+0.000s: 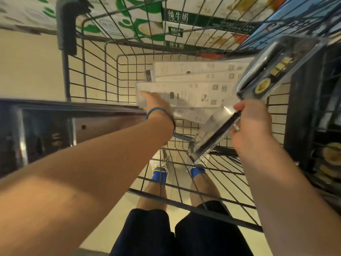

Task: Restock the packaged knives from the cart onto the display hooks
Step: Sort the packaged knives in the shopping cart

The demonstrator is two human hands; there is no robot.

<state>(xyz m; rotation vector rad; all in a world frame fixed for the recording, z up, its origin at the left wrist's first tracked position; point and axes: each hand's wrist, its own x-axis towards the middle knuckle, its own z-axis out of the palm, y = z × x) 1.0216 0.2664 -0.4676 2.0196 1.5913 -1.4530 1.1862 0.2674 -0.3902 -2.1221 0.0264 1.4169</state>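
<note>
I look down into a wire cart (96,74). Several flat packaged knives (193,71) lie in its basket with their white backs up. My left hand (156,102) reaches in and rests on the nearest white pack (184,93); whether its fingers grip the pack is hidden. My right hand (252,122) is closed on a clear blister-packed knife (273,67) with a dark handle, held tilted above the cart's right side.
Stacked milk cartons (177,17) stand beyond the cart. A dark shelf edge (36,111) runs on the left, and a dark display rack (317,108) with goods stands on the right. My legs and blue shoes show below the basket.
</note>
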